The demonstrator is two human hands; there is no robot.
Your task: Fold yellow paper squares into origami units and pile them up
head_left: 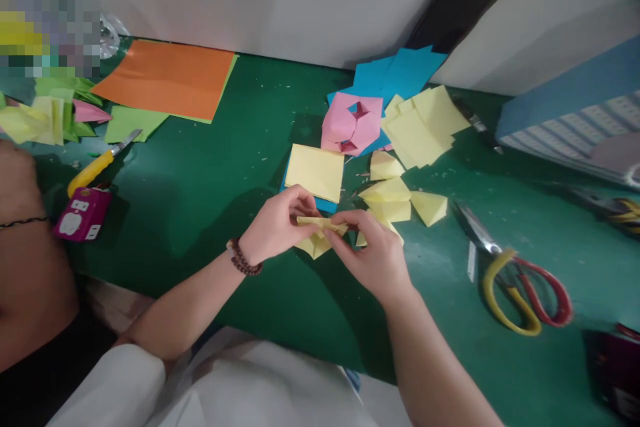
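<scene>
Between my two hands is a small piece of folded yellow paper (315,245), held just above the green table. My left hand (277,223) pinches its left side, and my right hand (373,252) pinches its right side. Right behind them lies a stack of square paper (316,172), yellow on top with blue beneath. Several folded yellow paper pieces (387,197) are spread beyond my right hand. A pink folded paper shape (351,121) with openings in it sits behind the stack.
Scissors (510,280) lie to the right, pliers (600,203) farther right. Yellow sheets (425,123) and blue sheets (395,73) are at the back. On the left are orange paper (173,77), a yellow-handled cutter knife (97,167), a purple box (84,213) and another person's arm (30,267).
</scene>
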